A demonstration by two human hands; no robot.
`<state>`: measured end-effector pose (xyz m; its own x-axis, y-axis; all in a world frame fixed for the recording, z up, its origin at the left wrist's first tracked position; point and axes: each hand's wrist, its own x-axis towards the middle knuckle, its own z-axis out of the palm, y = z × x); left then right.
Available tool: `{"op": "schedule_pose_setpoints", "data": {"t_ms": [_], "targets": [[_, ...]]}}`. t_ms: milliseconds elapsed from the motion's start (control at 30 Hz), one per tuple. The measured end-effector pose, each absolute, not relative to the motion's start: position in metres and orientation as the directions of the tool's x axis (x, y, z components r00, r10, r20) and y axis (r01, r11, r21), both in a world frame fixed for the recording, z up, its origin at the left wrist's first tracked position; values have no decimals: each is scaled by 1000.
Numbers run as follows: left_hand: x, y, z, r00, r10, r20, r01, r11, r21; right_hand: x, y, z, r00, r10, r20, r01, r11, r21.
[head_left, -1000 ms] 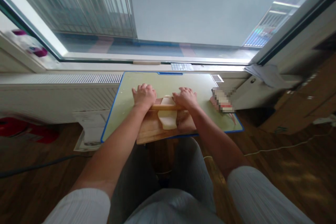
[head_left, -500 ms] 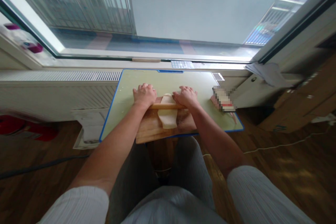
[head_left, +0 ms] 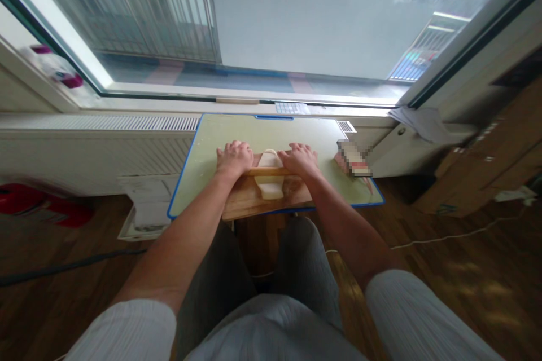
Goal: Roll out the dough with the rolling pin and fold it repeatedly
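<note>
Under cyl. wd. pin (head_left: 266, 171), smooth oblong dough (head_left: 270, 188)

The bare left hand (head_left: 236, 158) and right hand (head_left: 301, 159) hide the ends of the slim wooden rolling pin (head_left: 267, 171), which covers part of the flat cream dough (head_left: 271, 189). Pixelation obscures the beige-and-red object (head_left: 355, 158) at right.

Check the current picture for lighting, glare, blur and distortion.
Head view: the window is bright, the floor dim with pale glints at lower right. Head view: the rolling pin and dough are readable, though fine detail is soft; wide-angle stretching shows towards the edges, and a pixelated patch hides something at the right of the tabletop.
</note>
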<state>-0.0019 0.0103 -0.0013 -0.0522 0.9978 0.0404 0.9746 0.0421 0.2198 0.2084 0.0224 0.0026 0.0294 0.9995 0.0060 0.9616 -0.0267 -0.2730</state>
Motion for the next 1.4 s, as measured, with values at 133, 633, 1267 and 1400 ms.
{"op": "schedule_pose_setpoints", "data": {"t_ms": [133, 633, 1267, 1400], "targets": [[-2, 0, -2, -55, 998, 19, 970, 49, 236, 208, 8, 4, 23, 999, 28, 963, -14, -271], [-2, -15, -9, -18, 998, 62, 971, 3, 239, 210, -12, 1, -3, 999, 48, 967, 15, -256], [0, 53, 0, -79, 989, 123, 977, 52, 207, 204, 66, -5, 3, 1000, 28, 969, 4, -246], [0, 66, -2, -78, 989, 123, 978, 53, 201, 204, 79, -8, -1, 1000, 2, 972, 2, -236]]}}
